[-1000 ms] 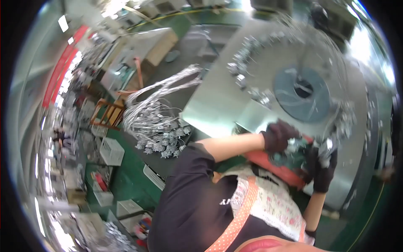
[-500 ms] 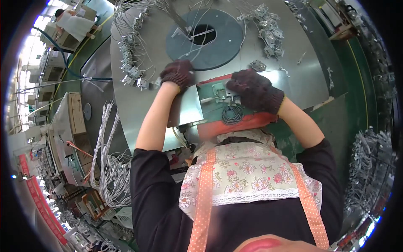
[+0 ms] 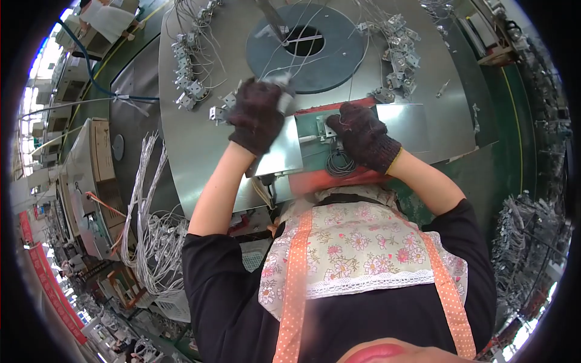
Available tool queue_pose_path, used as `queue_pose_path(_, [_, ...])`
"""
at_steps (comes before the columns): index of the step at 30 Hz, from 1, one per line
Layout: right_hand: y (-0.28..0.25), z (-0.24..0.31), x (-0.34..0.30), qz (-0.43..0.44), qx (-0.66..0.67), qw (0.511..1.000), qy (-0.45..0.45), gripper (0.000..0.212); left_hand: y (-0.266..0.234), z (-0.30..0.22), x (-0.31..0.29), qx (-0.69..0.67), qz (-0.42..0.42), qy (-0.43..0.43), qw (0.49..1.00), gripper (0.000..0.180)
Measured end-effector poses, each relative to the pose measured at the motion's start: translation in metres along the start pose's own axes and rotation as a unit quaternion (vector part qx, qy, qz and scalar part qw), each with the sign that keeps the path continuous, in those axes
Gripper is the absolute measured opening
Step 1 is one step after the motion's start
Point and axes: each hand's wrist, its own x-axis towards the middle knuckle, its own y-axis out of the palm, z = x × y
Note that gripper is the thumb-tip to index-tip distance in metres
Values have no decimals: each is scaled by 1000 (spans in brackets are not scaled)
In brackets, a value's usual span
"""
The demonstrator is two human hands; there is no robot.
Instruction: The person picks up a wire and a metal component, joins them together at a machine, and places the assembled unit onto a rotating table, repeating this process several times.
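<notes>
My left hand (image 3: 257, 115), in a dark maroon knit glove, is closed round a metal bracket (image 3: 281, 83), blurred, at the near edge of a grey disc. My right hand (image 3: 363, 134), gloved alike, has curled fingers at a small metal fixture (image 3: 325, 127) on the green strip between two shiny plates. What its fingers grip, if anything, is hidden. Just below the fixture lies a coil of dark cable (image 3: 340, 162). To the left of my left hand stand small metal brackets with thin wires (image 3: 219, 113).
The grey disc (image 3: 339, 33) with a dark centre hole lies on the metal table. Wired brackets (image 3: 402, 54) are heaped right of it, more (image 3: 189, 66) left. A bundle of pale wires (image 3: 145, 212) hangs at the left. A person in white (image 3: 106, 21) is at far upper left.
My left hand has risen slightly and turned, now with a metal bracket showing at its fingers. My right hand stays at the fixture. The whole view has shifted a little.
</notes>
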Motion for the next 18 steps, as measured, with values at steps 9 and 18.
queue_pose_path(9, [0,11,-11,-145,161,975,-42,74,33,-62,-7,14,275,110,955,34])
queue_pose_path(18, [-48,-35,-21,-43,275,957,-85,43,44,-102,-25,41,167,20,985,40])
